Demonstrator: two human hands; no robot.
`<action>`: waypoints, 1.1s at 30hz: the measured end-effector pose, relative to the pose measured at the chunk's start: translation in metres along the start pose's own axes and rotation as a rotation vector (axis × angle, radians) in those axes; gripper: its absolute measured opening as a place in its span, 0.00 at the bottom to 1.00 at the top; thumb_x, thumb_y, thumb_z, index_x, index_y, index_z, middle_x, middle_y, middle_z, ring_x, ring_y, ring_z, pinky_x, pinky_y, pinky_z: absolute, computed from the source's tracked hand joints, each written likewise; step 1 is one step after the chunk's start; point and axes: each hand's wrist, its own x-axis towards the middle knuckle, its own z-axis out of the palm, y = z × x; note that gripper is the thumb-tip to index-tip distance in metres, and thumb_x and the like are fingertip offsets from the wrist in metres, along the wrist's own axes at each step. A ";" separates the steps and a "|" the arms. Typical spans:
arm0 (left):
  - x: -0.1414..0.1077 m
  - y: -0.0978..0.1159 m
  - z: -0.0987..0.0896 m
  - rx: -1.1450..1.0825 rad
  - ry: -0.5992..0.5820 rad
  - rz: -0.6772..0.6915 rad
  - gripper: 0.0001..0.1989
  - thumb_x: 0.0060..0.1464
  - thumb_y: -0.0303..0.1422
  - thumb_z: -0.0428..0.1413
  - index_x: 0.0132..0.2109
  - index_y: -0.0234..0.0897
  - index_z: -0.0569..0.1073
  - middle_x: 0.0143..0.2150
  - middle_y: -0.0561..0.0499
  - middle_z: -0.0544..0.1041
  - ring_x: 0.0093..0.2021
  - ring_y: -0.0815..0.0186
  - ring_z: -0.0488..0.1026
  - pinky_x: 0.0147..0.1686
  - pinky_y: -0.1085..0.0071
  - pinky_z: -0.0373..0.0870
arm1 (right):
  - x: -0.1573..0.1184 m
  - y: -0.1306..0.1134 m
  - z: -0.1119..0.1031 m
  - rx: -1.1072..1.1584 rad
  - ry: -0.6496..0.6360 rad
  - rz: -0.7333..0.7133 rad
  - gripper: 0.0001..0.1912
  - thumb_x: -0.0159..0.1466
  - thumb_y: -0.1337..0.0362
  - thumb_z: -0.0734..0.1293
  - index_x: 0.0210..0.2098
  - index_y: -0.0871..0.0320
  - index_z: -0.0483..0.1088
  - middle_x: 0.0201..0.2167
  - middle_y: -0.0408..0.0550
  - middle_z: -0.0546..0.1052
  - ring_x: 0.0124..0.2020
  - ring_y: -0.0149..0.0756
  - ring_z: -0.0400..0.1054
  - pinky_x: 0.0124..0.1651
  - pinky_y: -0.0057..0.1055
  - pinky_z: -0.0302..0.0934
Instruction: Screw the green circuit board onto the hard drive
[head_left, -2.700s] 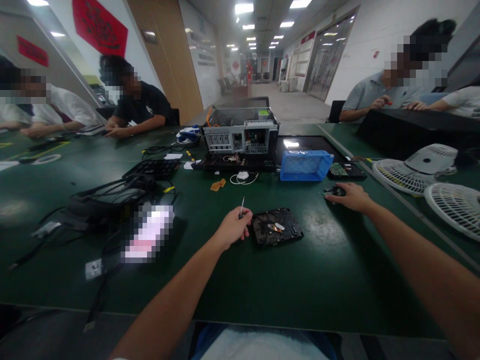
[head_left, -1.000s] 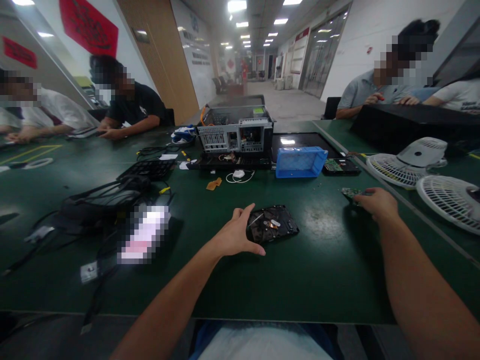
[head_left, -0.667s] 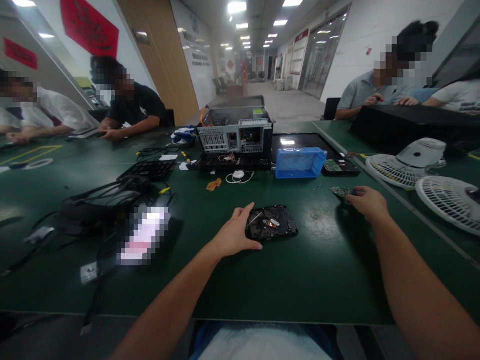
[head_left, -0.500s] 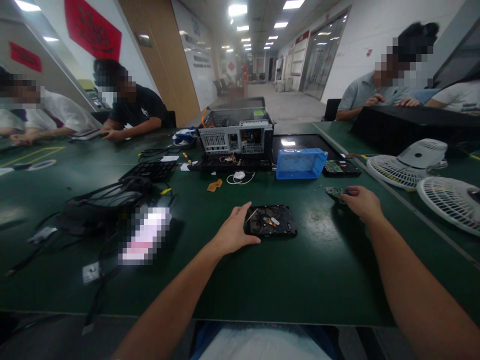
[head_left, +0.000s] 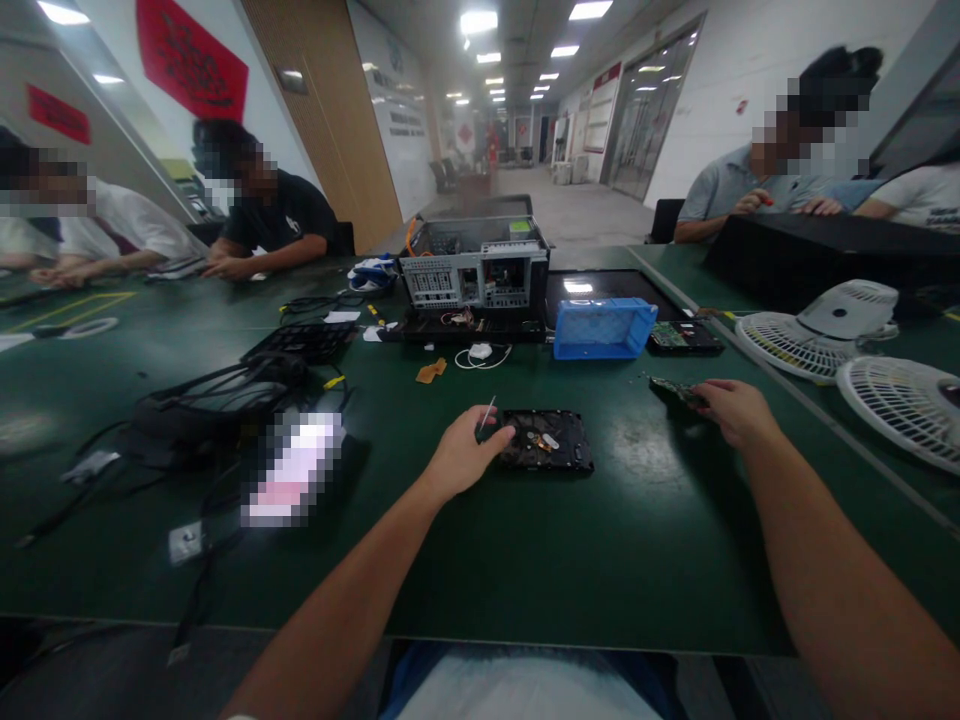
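My right hand (head_left: 739, 410) pinches a thin green circuit board (head_left: 673, 391) by its near right end, at the right of the dark green table (head_left: 600, 560), with tiny loose bits (head_left: 642, 377) just beyond its far left end. My left hand (head_left: 466, 455) has a slim tool with a pale metal shaft (head_left: 488, 413) in a narrow hold, beside the flat black rectangular drive (head_left: 562, 440); I can't tell whether my thumb touches it. I'd call this step handling the board apart from the drive. Moving it would call for a light edge grip and a steady tool.
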 end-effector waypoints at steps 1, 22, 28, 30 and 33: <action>0.001 0.000 0.000 -0.010 0.030 -0.004 0.26 0.63 0.51 0.56 0.62 0.44 0.70 0.60 0.44 0.74 0.51 0.55 0.76 0.49 0.60 0.74 | -0.001 -0.002 -0.001 0.078 -0.021 0.062 0.09 0.54 0.68 0.75 0.33 0.56 0.72 0.31 0.50 0.78 0.27 0.36 0.74 0.26 0.27 0.70; 0.006 -0.008 0.004 0.016 0.071 -0.027 0.20 0.62 0.51 0.54 0.38 0.38 0.75 0.31 0.50 0.76 0.30 0.64 0.72 0.27 0.72 0.66 | -0.027 -0.025 0.003 -0.011 -0.290 0.188 0.07 0.54 0.68 0.75 0.32 0.59 0.76 0.31 0.52 0.79 0.27 0.35 0.69 0.22 0.26 0.64; 0.004 -0.004 0.002 -0.001 -0.008 -0.073 0.16 0.65 0.46 0.53 0.44 0.40 0.76 0.37 0.51 0.80 0.27 0.67 0.72 0.25 0.73 0.64 | -0.033 -0.029 0.007 -0.050 -0.287 0.145 0.09 0.53 0.65 0.77 0.33 0.56 0.78 0.35 0.50 0.80 0.31 0.35 0.71 0.23 0.25 0.64; 0.003 -0.002 0.001 0.017 -0.019 -0.093 0.19 0.65 0.50 0.51 0.42 0.40 0.75 0.34 0.51 0.79 0.27 0.66 0.72 0.25 0.72 0.63 | -0.034 -0.029 0.008 -0.033 -0.288 0.134 0.08 0.54 0.66 0.77 0.33 0.56 0.78 0.35 0.51 0.80 0.32 0.36 0.71 0.24 0.25 0.64; 0.002 0.001 -0.001 0.071 0.004 -0.032 0.22 0.60 0.55 0.56 0.40 0.39 0.75 0.37 0.50 0.79 0.33 0.63 0.75 0.29 0.71 0.66 | -0.035 -0.030 0.010 -0.005 -0.294 0.125 0.07 0.56 0.67 0.76 0.34 0.57 0.77 0.35 0.49 0.79 0.32 0.35 0.70 0.24 0.23 0.63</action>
